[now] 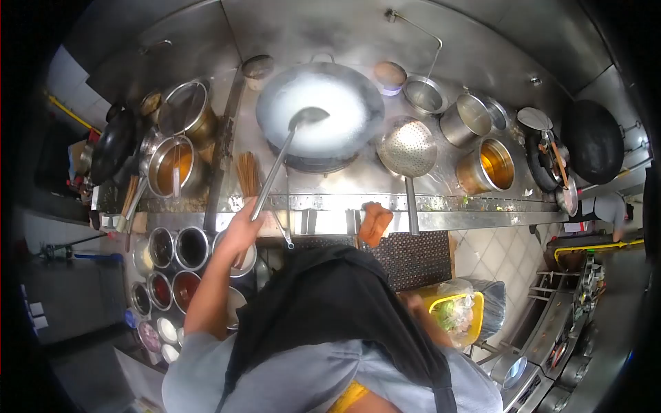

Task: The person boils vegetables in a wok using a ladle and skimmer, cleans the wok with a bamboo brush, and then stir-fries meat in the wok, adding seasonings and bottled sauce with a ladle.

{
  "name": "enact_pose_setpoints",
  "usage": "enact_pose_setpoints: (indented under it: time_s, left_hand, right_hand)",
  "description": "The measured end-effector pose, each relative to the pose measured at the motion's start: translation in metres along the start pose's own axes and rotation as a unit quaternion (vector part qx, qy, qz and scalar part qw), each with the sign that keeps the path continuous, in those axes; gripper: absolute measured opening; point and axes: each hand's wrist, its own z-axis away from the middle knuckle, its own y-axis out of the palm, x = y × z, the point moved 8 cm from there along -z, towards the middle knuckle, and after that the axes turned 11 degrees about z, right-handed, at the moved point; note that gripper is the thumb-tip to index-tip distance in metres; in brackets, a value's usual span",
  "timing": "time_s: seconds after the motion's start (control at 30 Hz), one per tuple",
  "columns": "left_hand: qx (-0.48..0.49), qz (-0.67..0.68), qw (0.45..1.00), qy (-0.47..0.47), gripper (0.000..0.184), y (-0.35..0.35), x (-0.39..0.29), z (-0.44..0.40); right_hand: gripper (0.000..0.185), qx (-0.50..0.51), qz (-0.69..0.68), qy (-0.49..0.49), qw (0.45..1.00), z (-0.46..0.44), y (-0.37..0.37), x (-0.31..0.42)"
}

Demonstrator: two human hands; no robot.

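Toward the back edge of the desk (344,186), the wok (376,113) lies ahead and right of my nearer left hand (244,221), which grips the ladle (277,165), its handle slanting that way, while my right hand (416,307), near the yellow bin (476,318), I cannot read.

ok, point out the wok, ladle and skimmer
Wok (374,104): head view, on its inner wall.
Ladle (280,161): head view, on its handle.
Skimmer (407,146): head view, middle of its perforated bowl.
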Motion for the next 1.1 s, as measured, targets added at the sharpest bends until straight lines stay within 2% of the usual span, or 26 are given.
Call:
enact_pose_setpoints:
  time_s: [0.07,0.13,0.17,0.23,0.27,0.37,0.43,0.53,0.57,0.63,0.67,0.77,0.8,0.9,0.97,1.0,1.03,1.1]
  left_hand:
    - [0.042,-0.006,0.996,-0.081,0.059,-0.018,-0.027,0.022]
    - [0.053,-0.064,0.996,-0.033,0.060,-0.027,-0.027,0.011]
    - [0.056,-0.093,0.994,-0.009,0.061,-0.032,-0.027,0.006]
    - [0.038,-0.147,0.983,0.100,0.061,-0.031,-0.018,-0.022]
    - [0.036,-0.140,0.989,0.013,0.061,-0.025,-0.020,-0.038]
    - [-0.040,-0.193,0.979,0.050,0.060,0.003,-0.016,-0.088]
    - [-0.059,-0.111,0.991,0.043,0.060,0.026,-0.001,-0.117]
    - [-0.092,0.045,0.995,-0.010,0.061,0.045,-0.027,-0.119]
    - [-0.105,0.103,0.989,-0.036,0.062,0.048,-0.033,-0.116]
    - [-0.129,0.090,0.987,-0.009,0.063,0.042,-0.036,-0.129]
    - [-0.141,0.085,0.986,0.005,0.064,0.040,-0.038,-0.137]
    - [-0.138,0.064,0.988,-0.002,0.063,0.035,-0.031,-0.163]
    - [-0.125,0.081,0.989,-0.004,0.062,0.036,-0.033,-0.166]
    - [-0.059,0.135,0.989,-0.012,0.059,0.046,-0.029,-0.176]
    - [0.016,0.169,0.985,-0.020,0.056,0.055,-0.018,-0.183]
    - [0.033,0.175,0.983,-0.030,0.059,0.057,-0.021,-0.177]
    - [0.051,0.181,0.981,-0.040,0.061,0.056,-0.029,-0.167]
    - [0.082,0.158,0.983,-0.045,0.064,0.052,-0.045,-0.146]
  right_hand:
    - [0.038,0.093,-0.092,0.063,0.989,0.042,0.022,0.004]
    - [0.035,0.126,-0.143,0.113,0.975,0.054,0.032,0.007]
    - [0.034,0.126,-0.158,0.123,0.972,0.049,0.029,0.009]
    - [0.033,0.121,-0.183,0.135,0.966,0.029,0.023,0.016]
    - [0.032,0.112,-0.190,0.130,0.967,0.016,0.016,0.020]
    - [0.030,0.076,-0.206,0.120,0.968,-0.026,-0.012,0.030]
    - [0.029,0.042,-0.230,0.129,0.964,-0.054,-0.037,0.036]
    - [0.032,-0.043,-0.403,0.232,0.884,-0.070,-0.053,0.032]
    - [0.033,-0.039,-0.419,0.240,0.875,-0.068,-0.066,0.042]
    - [0.036,-0.032,-0.449,0.256,0.856,-0.052,-0.100,0.061]
    - [0.039,-0.051,-0.425,0.255,0.867,-0.048,-0.096,0.055]
    - [0.042,0.038,-0.392,0.324,0.860,-0.014,-0.102,0.062]
    - [0.041,-0.005,-0.522,0.202,0.829,-0.020,-0.016,0.003]
    - [0.040,0.058,-0.359,0.323,0.874,0.018,0.001,-0.015]
    - [0.040,0.056,-0.168,0.125,0.976,-0.003,0.034,-0.030]
    - [0.041,0.024,-0.070,0.033,0.997,-0.008,0.059,-0.043]
    - [0.040,0.041,-0.184,0.107,0.976,-0.004,0.035,-0.028]
    - [0.039,0.018,-0.408,0.262,0.874,0.009,-0.011,0.001]
